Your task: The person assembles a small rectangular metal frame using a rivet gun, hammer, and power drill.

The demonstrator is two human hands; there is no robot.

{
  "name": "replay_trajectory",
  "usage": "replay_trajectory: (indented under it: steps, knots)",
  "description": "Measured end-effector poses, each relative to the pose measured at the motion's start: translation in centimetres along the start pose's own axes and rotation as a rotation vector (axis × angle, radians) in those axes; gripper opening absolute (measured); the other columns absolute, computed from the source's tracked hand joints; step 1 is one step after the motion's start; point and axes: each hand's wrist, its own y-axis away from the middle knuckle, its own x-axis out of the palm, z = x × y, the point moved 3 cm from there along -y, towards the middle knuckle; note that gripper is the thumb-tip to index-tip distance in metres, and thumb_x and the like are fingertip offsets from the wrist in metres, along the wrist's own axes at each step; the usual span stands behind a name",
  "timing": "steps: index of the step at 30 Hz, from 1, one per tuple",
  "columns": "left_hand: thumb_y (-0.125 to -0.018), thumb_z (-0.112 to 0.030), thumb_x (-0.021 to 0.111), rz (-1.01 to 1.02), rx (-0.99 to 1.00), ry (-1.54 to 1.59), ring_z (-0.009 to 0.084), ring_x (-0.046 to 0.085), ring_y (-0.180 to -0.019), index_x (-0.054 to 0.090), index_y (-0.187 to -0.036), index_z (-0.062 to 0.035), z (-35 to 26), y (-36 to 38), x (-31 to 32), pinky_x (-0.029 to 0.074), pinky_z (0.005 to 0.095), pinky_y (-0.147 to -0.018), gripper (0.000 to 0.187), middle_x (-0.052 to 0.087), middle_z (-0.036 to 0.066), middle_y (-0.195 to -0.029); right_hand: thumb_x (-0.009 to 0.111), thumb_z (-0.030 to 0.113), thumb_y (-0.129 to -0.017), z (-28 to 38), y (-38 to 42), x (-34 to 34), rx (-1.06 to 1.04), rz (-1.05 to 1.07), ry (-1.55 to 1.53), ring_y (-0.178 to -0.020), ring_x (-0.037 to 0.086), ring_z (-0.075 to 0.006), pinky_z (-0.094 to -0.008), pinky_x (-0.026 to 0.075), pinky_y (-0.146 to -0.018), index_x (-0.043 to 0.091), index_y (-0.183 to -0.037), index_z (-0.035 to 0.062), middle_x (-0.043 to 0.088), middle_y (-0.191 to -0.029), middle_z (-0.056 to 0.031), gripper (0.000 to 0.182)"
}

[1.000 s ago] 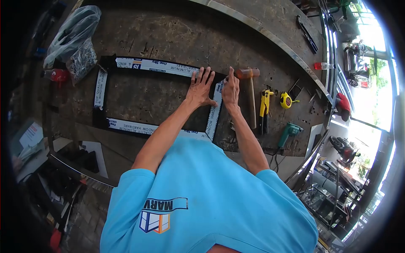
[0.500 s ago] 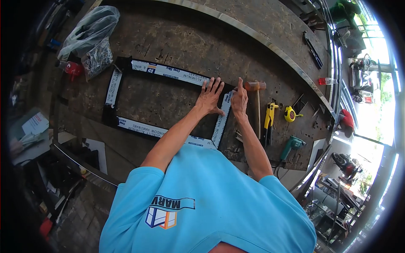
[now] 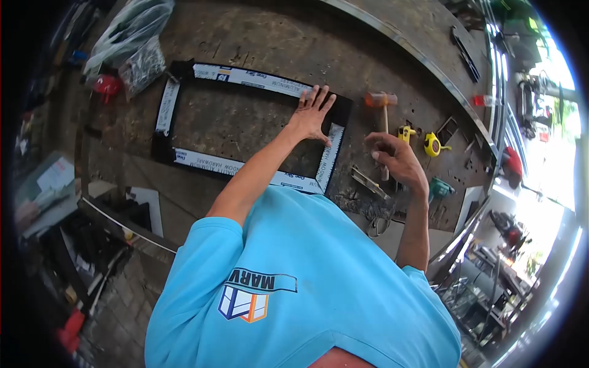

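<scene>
Fingers of the left hand [image 3: 311, 115] are spread flat, pressing the far right corner of the black window frame [image 3: 245, 78], which lies flat on the workbench [image 3: 380, 55]. To the right, the right hand [image 3: 392, 156] is curled around the wooden handle of the mallet [image 3: 381, 104], whose orange head lies farther off. A yellow tape measure [image 3: 433, 144] sits just right of it.

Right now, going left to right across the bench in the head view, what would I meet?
Red bottle → plastic bag → window frame → left hand → mallet → yellow tape measure.
</scene>
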Motion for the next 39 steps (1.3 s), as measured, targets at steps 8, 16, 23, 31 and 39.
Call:
replay_trajectory:
  steps: [8,16,23,31,39]
  knots:
    - [-0.052,-0.075,0.071,-0.028,0.199,-0.058,0.0371,-0.002,-0.144,0.021,-0.15,-0.0125,1.0,1.2,-1.2,-0.001,0.0524,-0.115,0.126,0.007,0.016,-0.156,0.063,0.009,-0.079,-8.2,-0.4,8.5,0.123,-0.441,0.102,-0.095,0.063,-0.033,-0.0386,0.048,-0.082,0.064,-0.107,0.0059,0.066,-0.098,-0.017,0.029]
    - [-0.062,-0.072,0.066,0.218,0.687,-0.033,0.0305,0.008,-0.145,0.028,-0.146,-0.0038,-2.3,11.0,3.1,0.003,0.0487,-0.116,0.115,0.014,0.016,-0.156,0.059,-0.003,-0.083,-12.2,3.0,22.4,0.246,-0.948,-0.068,-0.091,0.06,-0.0335,-0.0422,0.048,-0.079,0.051,-0.122,0.0043,0.061,-0.098,-0.0159,0.04]
    - [-0.067,-0.068,0.064,0.029,0.733,0.018,0.0283,0.007,-0.145,0.026,-0.147,-0.0051,-1.9,11.4,4.8,0.001,0.0497,-0.116,0.109,0.014,0.016,-0.156,0.06,-0.003,-0.083,-11.2,2.5,25.2,0.377,-1.156,0.152,-0.099,0.054,-0.0362,-0.0437,0.045,-0.084,0.046,-0.126,-0.0023,0.059,-0.103,-0.0203,0.045]
    - [-0.068,-0.065,0.062,-0.018,0.764,0.044,0.0284,0.021,-0.142,0.043,-0.138,-0.0034,-2.2,11.5,4.3,0.006,0.0534,-0.114,0.095,0.033,0.018,-0.148,0.053,-0.003,-0.079,-9.8,0.8,26.2,0.625,-1.246,0.272,-0.103,0.051,-0.0389,-0.0442,0.042,-0.092,0.046,-0.128,-0.003,0.057,-0.108,-0.0197,0.049]
    - [-0.073,-0.063,0.062,0.009,0.794,0.038,0.0288,0.019,-0.143,0.037,-0.141,-0.001,-2.3,11.8,4.1,0.004,0.0517,-0.114,0.096,0.027,0.019,-0.151,0.057,-0.004,-0.079,-9.4,0.7,26.5,0.692,-1.26,0.362,-0.095,0.055,-0.0336,-0.0394,0.049,-0.08,0.047,-0.124,-0.0063,0.061,-0.098,-0.0188,0.047]
